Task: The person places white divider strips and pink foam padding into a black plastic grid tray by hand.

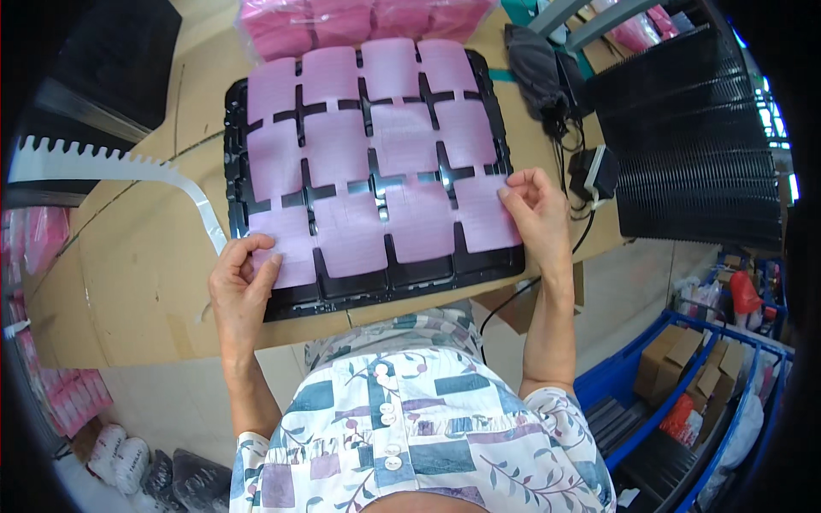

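Observation:
A pink sheet [346, 233] of joined squares, probably thin foam, lies over a black plastic tray [419, 272]. Cross-shaped openings between the squares show the dark tray below. My left hand [237, 291] has thumb and fingers closed on the sheet's near left corner. At the near right side, my right hand [539, 218] pinches the outer edge of the corner square. The sheet looks nearly flat, its squares slightly bowed, and the tray rim shows around it.
Bagged pink sheets [359, 21] stand behind the tray. Stacked black trays [684, 137] rise at the right, near a black adapter with cables [596, 175]. A white notched strip [103, 162] curls across the table's left. Blue crates [667, 402] with cartons stand low at the right.

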Demonstrator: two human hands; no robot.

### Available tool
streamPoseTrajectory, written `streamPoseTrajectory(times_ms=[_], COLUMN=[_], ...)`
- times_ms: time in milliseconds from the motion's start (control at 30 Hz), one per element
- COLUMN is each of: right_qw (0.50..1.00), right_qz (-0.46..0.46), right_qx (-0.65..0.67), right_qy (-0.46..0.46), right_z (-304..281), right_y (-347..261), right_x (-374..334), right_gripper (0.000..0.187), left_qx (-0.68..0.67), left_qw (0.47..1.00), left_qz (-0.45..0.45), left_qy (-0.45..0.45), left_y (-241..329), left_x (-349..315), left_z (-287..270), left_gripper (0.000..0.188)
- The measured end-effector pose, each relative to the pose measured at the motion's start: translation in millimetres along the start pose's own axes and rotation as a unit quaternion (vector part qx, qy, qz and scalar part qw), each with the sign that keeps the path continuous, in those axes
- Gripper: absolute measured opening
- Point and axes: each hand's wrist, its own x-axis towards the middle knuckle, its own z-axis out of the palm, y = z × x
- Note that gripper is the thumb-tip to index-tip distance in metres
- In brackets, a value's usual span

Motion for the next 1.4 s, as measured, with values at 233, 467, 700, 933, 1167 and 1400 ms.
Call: streamPoseTrajectory(times_ms=[233, 467, 700, 933, 1167, 1400], right_qw=[0.996, 0.989, 0.985, 0.971, 0.976, 0.997], right_qz=[0.006, -0.008, 0.006, -0.032, -0.048, 0.037], right_qx=[-0.085, -0.143, -0.169, -0.222, -0.187, 0.005], right_qy=[0.022, 0.042, 0.045, 0.089, 0.095, 0.064], right_z=[5.1, 8.1, 7.6, 20.2, 21.8, 6.3], right_y=[-14.1, -23.6, -24.7, -15.4, -12.4, -4.9], right_x=[-8.3, -23.1, -36.0, -37.7, -40.4, -34.6], right_gripper=[0.017, 0.021, 0.022, 0.021, 0.020, 0.015], left_qx=[0.065, 0.022, -0.001, 0.117, 0.142, -0.122], left_qw=[0.997, 1.000, 0.998, 0.987, 0.984, 0.985], left_qz=[0.038, 0.012, -0.056, 0.091, 0.089, -0.112], left_qy=[-0.004, -0.004, 0.001, 0.055, 0.068, -0.039], left_y=[-5.1, -4.8, -5.1, -11.7, -5.2, 0.0], left_x=[-3.9, -2.2, 4.6, 0.9, -1.3, -1.2], left_z=[2.8, -7.8, -8.3, -2.3, -1.4, -22.4], left_gripper=[0.009, 0.014, 0.011, 0.009, 0.007, 0.009])
